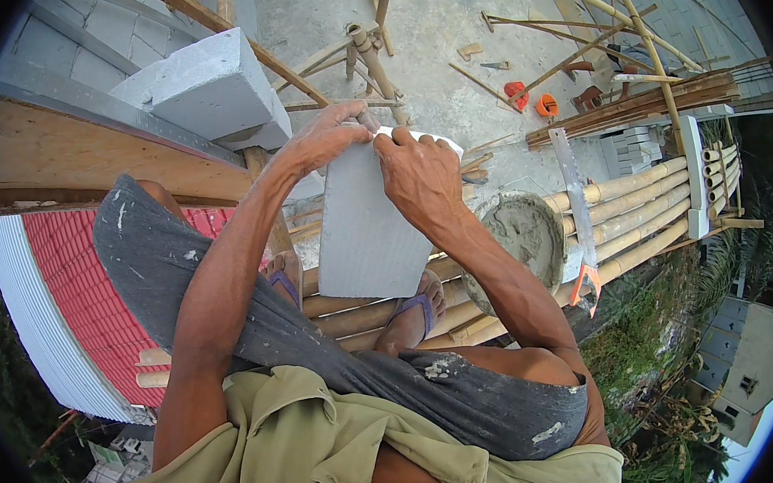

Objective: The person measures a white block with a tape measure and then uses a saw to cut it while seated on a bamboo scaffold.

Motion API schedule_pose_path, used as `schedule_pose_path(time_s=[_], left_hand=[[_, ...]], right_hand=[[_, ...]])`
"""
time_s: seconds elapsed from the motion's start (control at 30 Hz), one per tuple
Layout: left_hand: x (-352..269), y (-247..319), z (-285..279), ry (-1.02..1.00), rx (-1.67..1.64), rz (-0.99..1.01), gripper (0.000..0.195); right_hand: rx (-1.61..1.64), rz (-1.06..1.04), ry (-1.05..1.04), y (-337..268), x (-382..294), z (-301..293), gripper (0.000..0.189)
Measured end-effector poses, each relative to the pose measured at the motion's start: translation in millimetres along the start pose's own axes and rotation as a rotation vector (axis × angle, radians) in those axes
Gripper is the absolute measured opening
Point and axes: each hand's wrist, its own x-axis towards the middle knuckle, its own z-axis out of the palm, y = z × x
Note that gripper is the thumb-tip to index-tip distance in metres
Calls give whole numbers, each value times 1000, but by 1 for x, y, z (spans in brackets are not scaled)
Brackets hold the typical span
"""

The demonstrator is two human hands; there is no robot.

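Observation:
A pale aerated concrete block (371, 222) stands tilted on the bamboo platform between my sandalled feet. My right hand (422, 177) rests on its far end, fingers curled over the edge. At the far left corner of the same block, my left hand (334, 135) has thumb and fingertips drawn together; whether something small is between them is hidden. To the right sits a round bucket of wet grey mortar (522, 237), partly behind my right forearm. Beyond it a handsaw (578, 206) with an orange handle lies across the bamboo poles.
Another aerated block (204, 85) rests at upper left beside a metal channel (111, 120) and a plywood board (80, 153). Bamboo poles (635, 201) form the platform, with a drop to grass at right. Below, the concrete floor holds an orange bucket (546, 105) and a partly visible person (590, 97).

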Motion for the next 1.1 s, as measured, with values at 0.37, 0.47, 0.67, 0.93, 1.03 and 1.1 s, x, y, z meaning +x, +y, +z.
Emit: schedule_pose_path(time_s=[0.37,0.47,0.67,0.93,1.03,1.1], left_hand=[[11,18,-12,-257,-124,13,28],[17,10,-1,-248,-189,5,22],[24,-6,-14,-227,-135,53,21],[34,-1,7,-189,24,115,57],[43,-1,-9,-219,131,36,57],[55,3,-15,-263,184,-15,58]], right_hand=[[183,152,10,26,-3,-23,17],[295,284,79,55,4,-19,19],[317,121,135,49,-4,28,20],[227,182,3,49,-1,16,21],[257,152,22,47,1,13,22],[272,128,-6,47,5,16,22]])
